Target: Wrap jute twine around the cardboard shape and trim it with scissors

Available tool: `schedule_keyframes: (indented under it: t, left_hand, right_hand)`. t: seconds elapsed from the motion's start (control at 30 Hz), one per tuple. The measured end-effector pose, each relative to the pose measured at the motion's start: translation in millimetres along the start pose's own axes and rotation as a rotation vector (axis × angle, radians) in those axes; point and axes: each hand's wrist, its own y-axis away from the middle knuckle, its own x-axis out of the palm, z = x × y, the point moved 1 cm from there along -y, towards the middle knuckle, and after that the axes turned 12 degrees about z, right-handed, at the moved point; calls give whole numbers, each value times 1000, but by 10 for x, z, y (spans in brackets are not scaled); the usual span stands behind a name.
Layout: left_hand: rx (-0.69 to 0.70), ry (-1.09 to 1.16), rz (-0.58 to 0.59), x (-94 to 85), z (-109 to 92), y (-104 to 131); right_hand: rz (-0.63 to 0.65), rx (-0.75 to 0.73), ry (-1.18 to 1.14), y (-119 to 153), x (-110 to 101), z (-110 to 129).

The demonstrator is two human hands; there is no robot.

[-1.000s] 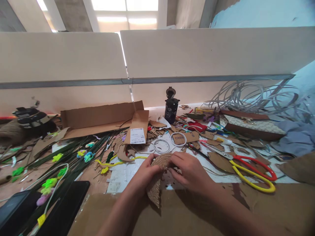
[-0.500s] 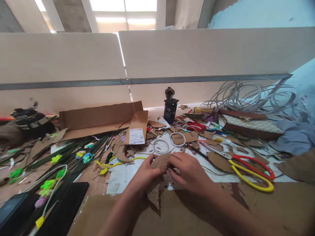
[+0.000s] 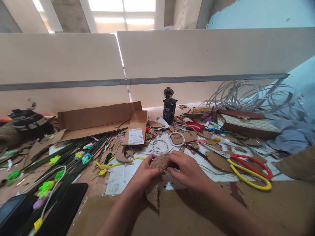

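A curved, crescent-like piece covered in twine hangs over the cardboard at the front, its pointed end down. My left hand grips its upper left side, with the thumb across the front. On the other side, my right hand pinches the upper right edge, thumb and fingers close together. Two pale rings lie just beyond my hands. Scissors with red and yellow handles rest to the right.
Behind are an open cardboard box, a dark bottle and a patterned bag. Coiled tubing lies back right. Pipe-cleaner flowers and a black flat object are at left.
The right hand's fingers have shifted slightly on the upper edge of the twine piece. The view has moved a little; both hands keep their hold.
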Motion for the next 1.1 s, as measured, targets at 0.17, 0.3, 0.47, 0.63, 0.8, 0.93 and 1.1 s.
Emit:
schedule_keyframes:
  t: [0.17,0.3,0.47,0.63,0.8,0.93,1.1]
  left_hand:
    - [-19,20,-8,2,-18,12]
    - [-54,40,-24,21,-70,14]
    - [-72,5,-20,48,-111,25]
    - [-72,-45,-1,66,-113,34]
    - [-106,-41,-36,71,-123,34]
    - [-120,-32,-57,55,-131,34]
    - [-82,-99,-48,16,-144,32]
  right_hand:
    - [-75,61,-111,-35,-44,-27]
    - [-133,129,-185,-47,-54,-122]
    - [9,134,-534,-60,-2,-213]
    - [76,137,-640,-54,15,-188]
    - [21,131,-710,-58,-5,-221]
    - [29,152,-748,-60,-34,-247]
    - [48,154,-755,-63,-10,-227]
